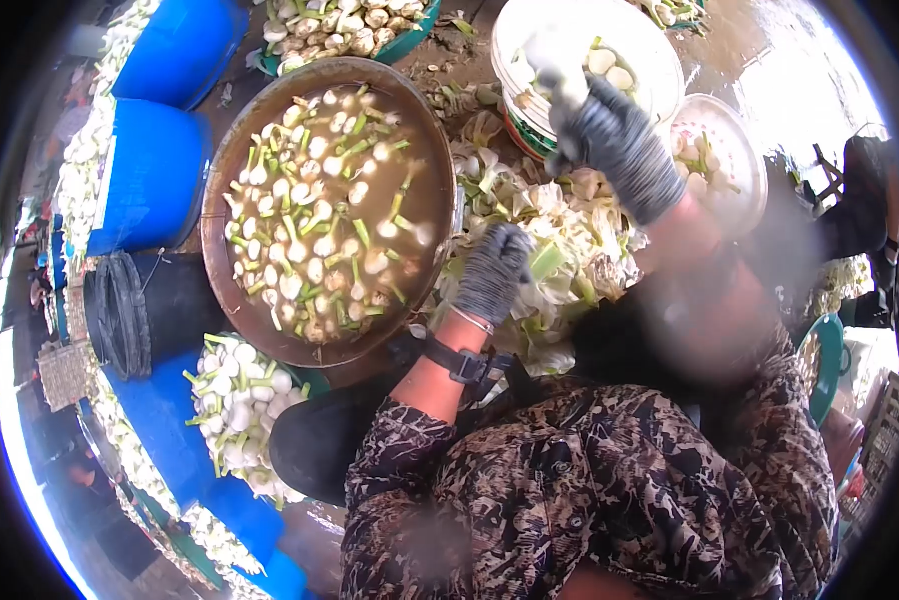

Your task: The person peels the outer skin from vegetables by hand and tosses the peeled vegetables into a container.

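Observation:
My right hand (615,145), in a grey knit glove, is raised over the near side of a white bucket (508,92). Its fingers close on a white bulb (560,70), smeared by motion. Several pale bulbs (610,68) lie inside the bucket. My left hand (495,268), gloved alike, is closed above a heap of peeled leaves and skins (580,235). What its curled fingers hold, if anything, is hidden. Left of that hand stands a wide round basin (215,230) of brown water, where many white bulbs with green stems (320,215) float.
Blue tubs (150,175) and a black bucket (120,315) stand along the left. Trimmed bulbs (240,400) are piled beside my knee. At the top is a green basin of bulbs (345,30). A white lid-like dish (740,190) lies right of the bucket, near another person's leg (860,210).

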### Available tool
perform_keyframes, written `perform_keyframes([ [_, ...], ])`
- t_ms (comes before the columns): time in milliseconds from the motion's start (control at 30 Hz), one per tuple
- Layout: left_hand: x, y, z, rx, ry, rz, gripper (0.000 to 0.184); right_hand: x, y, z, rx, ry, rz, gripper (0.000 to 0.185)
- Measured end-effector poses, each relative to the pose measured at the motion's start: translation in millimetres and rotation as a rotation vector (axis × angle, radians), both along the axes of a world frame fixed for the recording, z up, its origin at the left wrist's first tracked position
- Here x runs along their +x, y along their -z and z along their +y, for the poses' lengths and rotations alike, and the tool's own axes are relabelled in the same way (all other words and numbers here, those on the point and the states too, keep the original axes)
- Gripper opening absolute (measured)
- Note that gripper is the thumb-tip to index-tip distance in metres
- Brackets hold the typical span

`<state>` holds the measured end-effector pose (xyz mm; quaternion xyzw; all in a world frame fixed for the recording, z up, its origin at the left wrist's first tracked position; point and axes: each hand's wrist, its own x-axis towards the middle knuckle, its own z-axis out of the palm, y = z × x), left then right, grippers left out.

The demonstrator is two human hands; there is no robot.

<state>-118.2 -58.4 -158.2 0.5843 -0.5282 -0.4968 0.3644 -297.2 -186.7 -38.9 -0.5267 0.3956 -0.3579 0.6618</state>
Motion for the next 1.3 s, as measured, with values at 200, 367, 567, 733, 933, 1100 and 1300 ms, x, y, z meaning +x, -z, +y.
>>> perform_keyframes([
  [200, 105, 49, -42, -0.249, -0.134, -0.799, 0.034, -4, -10, -12, -0.135, 0.088, -0.073, 0.040],
  [367, 156, 134, -75, 0.327, 0.603, -1.186, 0.039, 26, 12, 35, -0.532, -0.225, 0.351, 0.027],
  [567, 171, 131, -29, 0.334, 0.905, -1.373, 0.035, 18, -4, 49, -0.430, -0.518, 0.670, 0.034],
  [733, 194, 113, -10, 0.201, 0.684, -1.043, 0.029, 19, 19, 44, -0.509, -0.451, 0.703, 0.031],
  [933, 169, 115, 3, 0.182, 0.974, -1.341, 0.026, 40, 15, 45, -0.483, -0.583, 0.773, 0.030],
  [1100, 180, 90, 20, 0.373, 0.816, -1.047, 0.026, 38, 14, 62, -0.524, -0.552, 0.669, 0.031],
  [1300, 141, -5, 5, 0.504, -0.518, 0.569, 0.035, 45, 36, 74, -0.283, -0.582, 0.411, 0.056],
])
